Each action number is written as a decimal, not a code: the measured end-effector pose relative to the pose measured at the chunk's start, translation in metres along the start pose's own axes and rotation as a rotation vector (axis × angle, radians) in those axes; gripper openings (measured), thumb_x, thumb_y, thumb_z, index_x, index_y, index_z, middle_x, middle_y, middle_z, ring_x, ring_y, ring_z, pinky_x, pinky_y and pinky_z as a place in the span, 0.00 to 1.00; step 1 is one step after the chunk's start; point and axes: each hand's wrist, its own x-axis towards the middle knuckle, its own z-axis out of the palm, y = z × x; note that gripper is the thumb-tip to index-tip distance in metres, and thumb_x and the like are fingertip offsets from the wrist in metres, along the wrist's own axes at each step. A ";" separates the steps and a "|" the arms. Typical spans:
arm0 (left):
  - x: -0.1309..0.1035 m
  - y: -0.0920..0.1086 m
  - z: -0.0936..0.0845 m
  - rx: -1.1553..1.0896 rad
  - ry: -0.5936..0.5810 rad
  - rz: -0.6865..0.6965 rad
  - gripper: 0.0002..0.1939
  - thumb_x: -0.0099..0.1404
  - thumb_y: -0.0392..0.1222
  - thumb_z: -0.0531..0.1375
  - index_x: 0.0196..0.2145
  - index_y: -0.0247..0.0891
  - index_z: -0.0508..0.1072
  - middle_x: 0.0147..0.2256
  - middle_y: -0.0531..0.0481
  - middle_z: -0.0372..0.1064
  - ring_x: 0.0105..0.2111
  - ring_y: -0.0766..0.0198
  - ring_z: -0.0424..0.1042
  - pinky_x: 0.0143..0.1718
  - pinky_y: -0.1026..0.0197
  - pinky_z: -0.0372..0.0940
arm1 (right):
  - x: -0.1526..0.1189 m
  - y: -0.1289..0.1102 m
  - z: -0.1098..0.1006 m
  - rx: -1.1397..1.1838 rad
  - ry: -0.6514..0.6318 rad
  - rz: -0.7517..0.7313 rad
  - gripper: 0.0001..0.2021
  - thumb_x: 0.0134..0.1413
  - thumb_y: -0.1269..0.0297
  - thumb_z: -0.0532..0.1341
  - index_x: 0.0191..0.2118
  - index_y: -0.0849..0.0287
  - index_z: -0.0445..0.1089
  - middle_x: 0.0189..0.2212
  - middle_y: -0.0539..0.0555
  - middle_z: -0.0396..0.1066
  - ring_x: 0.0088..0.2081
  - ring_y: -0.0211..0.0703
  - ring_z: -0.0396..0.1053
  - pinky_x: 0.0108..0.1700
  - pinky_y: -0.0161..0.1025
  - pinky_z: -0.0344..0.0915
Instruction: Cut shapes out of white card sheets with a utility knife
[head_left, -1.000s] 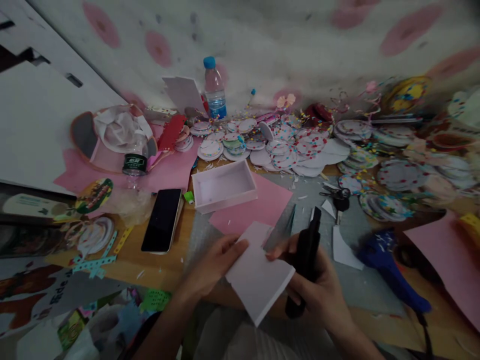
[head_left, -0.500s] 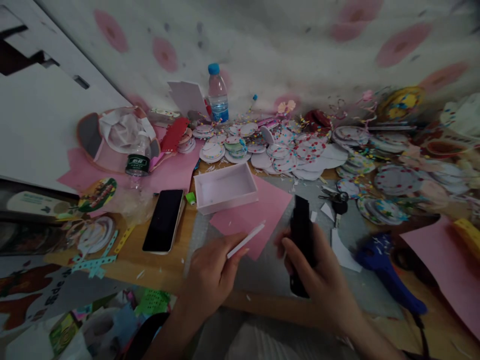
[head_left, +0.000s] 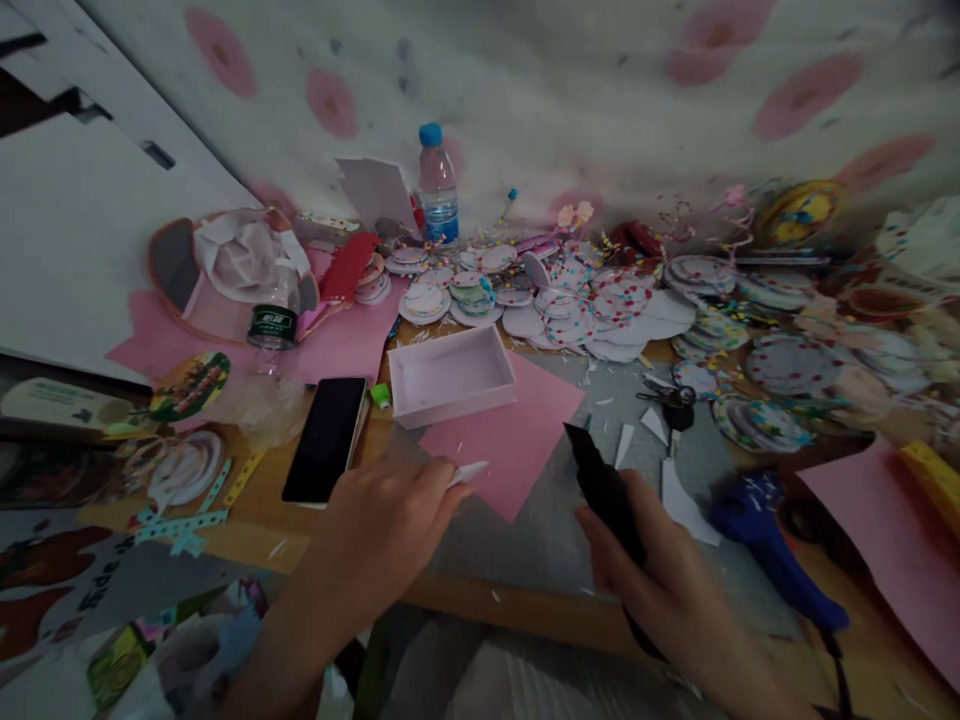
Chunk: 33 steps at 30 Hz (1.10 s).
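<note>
My left hand (head_left: 379, 525) is closed around a white foam board piece (head_left: 469, 472); only its tip pokes out past my fingers, low over the pink paper sheet (head_left: 510, 430). My right hand (head_left: 660, 570) grips a black cutter tool (head_left: 604, 490) that points up and left over the grey cutting mat (head_left: 525, 540). An open white foam box (head_left: 450, 375) sits just beyond both hands, on the pink sheet's far corner.
A black phone (head_left: 325, 438) lies left of the box. A blue glue gun (head_left: 772, 545), keys (head_left: 671, 397) and white offcuts (head_left: 679, 495) lie to the right. Several dotted paper discs (head_left: 570, 300), two water bottles (head_left: 437, 187) and a pink cap (head_left: 225, 275) crowd the back.
The white board went from flat between both hands to edge-on in my left hand, then dropped left and low. My right hand lowered the black tool and tilted it leftward.
</note>
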 end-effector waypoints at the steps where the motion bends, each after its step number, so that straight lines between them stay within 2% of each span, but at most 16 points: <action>1: 0.005 -0.001 0.001 0.038 -0.086 -0.001 0.11 0.69 0.45 0.54 0.32 0.39 0.72 0.21 0.52 0.72 0.21 0.57 0.74 0.20 0.60 0.56 | 0.000 0.003 0.005 0.026 0.008 0.032 0.09 0.64 0.53 0.52 0.37 0.51 0.55 0.17 0.42 0.60 0.18 0.37 0.60 0.20 0.33 0.54; 3: 0.012 -0.002 0.004 0.044 -0.212 -0.023 0.10 0.69 0.45 0.55 0.33 0.40 0.72 0.24 0.52 0.74 0.25 0.55 0.76 0.21 0.61 0.56 | -0.002 0.008 0.013 0.062 0.032 0.075 0.09 0.64 0.53 0.51 0.38 0.52 0.56 0.18 0.42 0.60 0.19 0.37 0.60 0.21 0.34 0.55; 7: 0.008 0.000 0.002 0.011 -0.346 -0.142 0.14 0.67 0.50 0.56 0.48 0.43 0.69 0.31 0.52 0.77 0.30 0.54 0.78 0.23 0.62 0.58 | -0.007 0.016 0.021 0.073 0.039 0.098 0.10 0.64 0.52 0.51 0.39 0.54 0.57 0.19 0.43 0.60 0.20 0.38 0.61 0.23 0.35 0.55; 9: 0.001 0.000 0.000 0.036 -0.403 -0.169 0.12 0.69 0.46 0.55 0.47 0.43 0.69 0.28 0.53 0.76 0.27 0.56 0.77 0.21 0.63 0.55 | -0.009 0.018 0.022 0.078 0.014 0.127 0.11 0.65 0.52 0.50 0.41 0.54 0.58 0.19 0.43 0.60 0.20 0.38 0.60 0.23 0.35 0.55; 11: -0.005 -0.001 0.001 0.056 -0.405 -0.155 0.08 0.70 0.43 0.52 0.40 0.42 0.71 0.22 0.54 0.73 0.22 0.59 0.75 0.19 0.63 0.51 | -0.009 0.018 0.022 0.089 -0.007 0.140 0.12 0.64 0.52 0.50 0.43 0.55 0.58 0.19 0.43 0.60 0.19 0.39 0.60 0.22 0.35 0.54; 13: -0.009 -0.003 0.004 0.051 -0.308 -0.123 0.10 0.70 0.42 0.51 0.35 0.41 0.71 0.19 0.55 0.70 0.20 0.61 0.73 0.18 0.64 0.49 | -0.008 0.016 0.022 0.104 -0.018 0.130 0.12 0.64 0.52 0.51 0.44 0.55 0.58 0.19 0.44 0.60 0.19 0.39 0.60 0.22 0.35 0.54; 15: -0.010 -0.003 0.007 -0.008 -0.154 -0.105 0.11 0.70 0.44 0.51 0.33 0.41 0.71 0.18 0.55 0.68 0.19 0.63 0.70 0.19 0.64 0.50 | -0.007 0.015 0.021 0.127 -0.004 0.115 0.11 0.64 0.52 0.52 0.42 0.54 0.59 0.19 0.44 0.60 0.20 0.39 0.60 0.22 0.35 0.54; 18: -0.008 0.003 0.012 -0.334 0.040 -0.155 0.11 0.69 0.45 0.54 0.33 0.39 0.72 0.20 0.55 0.67 0.20 0.66 0.69 0.21 0.66 0.55 | -0.005 0.013 0.019 0.191 0.058 0.122 0.10 0.62 0.53 0.55 0.40 0.54 0.60 0.20 0.44 0.61 0.20 0.37 0.59 0.22 0.35 0.57; 20: -0.004 0.013 0.023 -0.705 0.157 -0.299 0.10 0.67 0.47 0.56 0.37 0.38 0.73 0.24 0.53 0.72 0.23 0.67 0.70 0.23 0.67 0.60 | -0.003 0.010 0.018 0.263 0.118 0.135 0.13 0.59 0.53 0.58 0.43 0.54 0.61 0.24 0.46 0.63 0.19 0.35 0.58 0.21 0.34 0.58; 23: 0.001 0.030 0.054 -1.238 0.349 -0.599 0.15 0.63 0.52 0.60 0.40 0.37 0.73 0.31 0.49 0.76 0.29 0.65 0.73 0.28 0.66 0.67 | 0.002 0.007 0.019 0.409 0.204 0.203 0.18 0.55 0.51 0.62 0.48 0.54 0.64 0.25 0.45 0.60 0.18 0.32 0.55 0.18 0.32 0.56; 26: -0.003 0.037 0.087 -1.509 0.442 -0.784 0.19 0.59 0.55 0.63 0.39 0.37 0.73 0.34 0.48 0.77 0.33 0.61 0.76 0.34 0.62 0.71 | 0.009 0.008 0.016 0.523 0.263 0.294 0.20 0.49 0.50 0.66 0.43 0.55 0.66 0.26 0.45 0.63 0.17 0.30 0.55 0.16 0.31 0.54; 27: -0.007 0.035 0.092 -1.541 0.426 -0.796 0.19 0.57 0.55 0.65 0.39 0.37 0.74 0.34 0.47 0.77 0.33 0.61 0.76 0.35 0.61 0.71 | 0.012 0.010 0.013 0.526 0.286 0.298 0.20 0.47 0.50 0.68 0.41 0.54 0.65 0.28 0.46 0.66 0.17 0.30 0.56 0.16 0.32 0.55; 29: -0.016 0.021 0.092 -1.570 0.269 -0.692 0.21 0.54 0.54 0.68 0.39 0.37 0.76 0.34 0.46 0.78 0.33 0.59 0.77 0.35 0.59 0.72 | 0.020 0.016 0.001 0.470 0.335 0.240 0.19 0.44 0.52 0.70 0.38 0.54 0.63 0.30 0.48 0.70 0.20 0.34 0.61 0.19 0.33 0.60; 31: -0.023 0.001 0.080 -1.586 -0.054 -0.425 0.22 0.55 0.58 0.66 0.38 0.38 0.78 0.35 0.43 0.78 0.34 0.56 0.78 0.35 0.57 0.73 | 0.030 0.022 -0.013 0.377 0.337 0.123 0.18 0.44 0.55 0.70 0.36 0.53 0.64 0.29 0.49 0.71 0.26 0.40 0.67 0.27 0.37 0.66; 32: -0.023 -0.008 0.073 -1.603 -0.116 -0.341 0.25 0.54 0.65 0.63 0.33 0.38 0.80 0.32 0.41 0.78 0.32 0.55 0.78 0.32 0.56 0.73 | 0.035 0.023 -0.020 0.339 0.307 0.064 0.17 0.44 0.55 0.70 0.36 0.53 0.64 0.30 0.50 0.72 0.29 0.42 0.69 0.31 0.39 0.67; 33: -0.022 -0.015 0.066 -1.622 -0.194 -0.261 0.32 0.57 0.71 0.55 0.33 0.38 0.80 0.34 0.38 0.78 0.34 0.52 0.78 0.33 0.53 0.73 | 0.040 0.024 -0.025 0.317 0.249 0.010 0.17 0.44 0.56 0.70 0.36 0.53 0.64 0.30 0.51 0.72 0.31 0.44 0.69 0.33 0.40 0.68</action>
